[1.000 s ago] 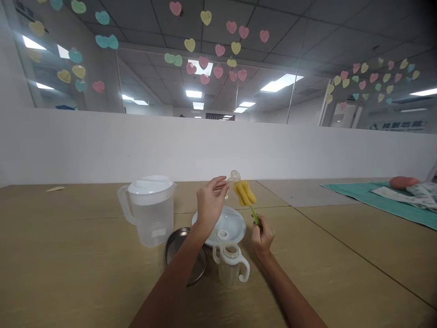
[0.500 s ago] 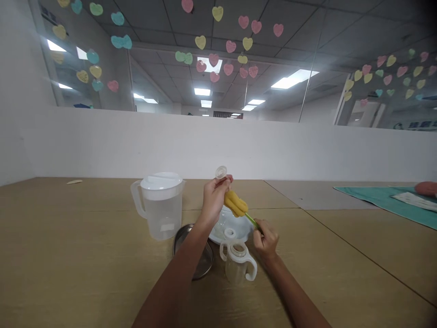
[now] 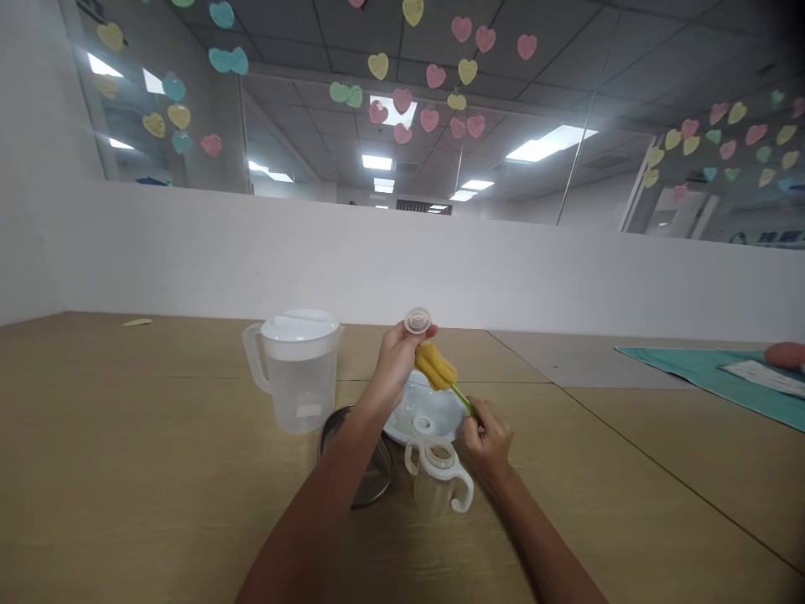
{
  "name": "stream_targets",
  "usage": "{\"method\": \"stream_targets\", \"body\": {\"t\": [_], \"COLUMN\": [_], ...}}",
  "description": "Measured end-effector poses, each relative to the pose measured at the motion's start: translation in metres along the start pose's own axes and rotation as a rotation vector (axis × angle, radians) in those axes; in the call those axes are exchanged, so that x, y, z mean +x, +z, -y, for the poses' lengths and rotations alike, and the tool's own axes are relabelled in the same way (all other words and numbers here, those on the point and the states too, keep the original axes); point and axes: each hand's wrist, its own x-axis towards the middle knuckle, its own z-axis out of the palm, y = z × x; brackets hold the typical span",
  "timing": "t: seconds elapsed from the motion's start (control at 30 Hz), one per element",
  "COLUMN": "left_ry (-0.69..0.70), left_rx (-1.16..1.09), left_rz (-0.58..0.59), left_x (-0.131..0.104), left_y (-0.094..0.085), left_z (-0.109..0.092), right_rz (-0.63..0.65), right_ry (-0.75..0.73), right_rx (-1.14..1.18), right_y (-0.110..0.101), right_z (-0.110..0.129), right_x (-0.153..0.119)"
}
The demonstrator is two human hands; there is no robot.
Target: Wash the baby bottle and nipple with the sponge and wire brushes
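My left hand (image 3: 393,361) is closed on a clear round bottle cap (image 3: 418,320), which shows above the fingers with its round face toward me. In my right hand (image 3: 490,434) is the green handle of a bottle brush (image 3: 436,367). The brush's yellow sponge head is up against the left hand, under the cap; whether it touches the cap I cannot tell. Below the hands stands a clear baby bottle (image 3: 433,493) with two white handles and an open top. Behind it is a pale bowl (image 3: 449,413) with a white ring (image 3: 423,426) and clear pieces.
A lidded clear pitcher (image 3: 304,382) stands on the left. Partly behind my left forearm lies an oval steel tray (image 3: 377,482). A teal cloth (image 3: 682,369) with a white sheet and a reddish object is at the far right. A white wall (image 3: 189,252) closes the table's back.
The cap has turned so its round face shows more fully, and it sits slightly to the right. The brush remains by the left hand. My view has tilted a little.
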Motion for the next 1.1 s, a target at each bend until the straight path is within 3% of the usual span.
{"method": "stream_targets", "body": {"t": [0.17,0.33,0.53,0.63,0.77,0.93,1.1], "left_ry": [0.011,0.13,0.205,0.246,0.302,0.05,-0.202], "left_rx": [-0.002,0.185,0.331,0.558,1.135,1.66,1.792], "left_rz": [0.003,0.094,0.151,0.115,0.021,0.14,0.265], "left_x": [-0.001,0.0,0.002,0.001,-0.004,-0.013,-0.015], "left_y": [-0.003,-0.006,-0.013,-0.021,-0.036,-0.044,-0.046], "left_z": [-0.007,-0.003,-0.001,-0.011,-0.031,-0.042,-0.03], "right_rz": [0.027,-0.084,0.01,0.055,0.008,-0.035,-0.018], "right_ry": [0.047,0.112,-0.018,-0.154,-0.183,-0.104,-0.084], "right_rx": [0.026,0.083,-0.026,-0.124,-0.156,-0.18,-0.2], "right_y": [-0.005,-0.007,-0.007,-0.01,-0.012,-0.012,-0.009], "right_z": [0.002,0.002,0.003,0.003,0.004,-0.001,-0.005], "right_x": [0.003,0.004,0.004,0.007,0.011,0.012,0.011]}}
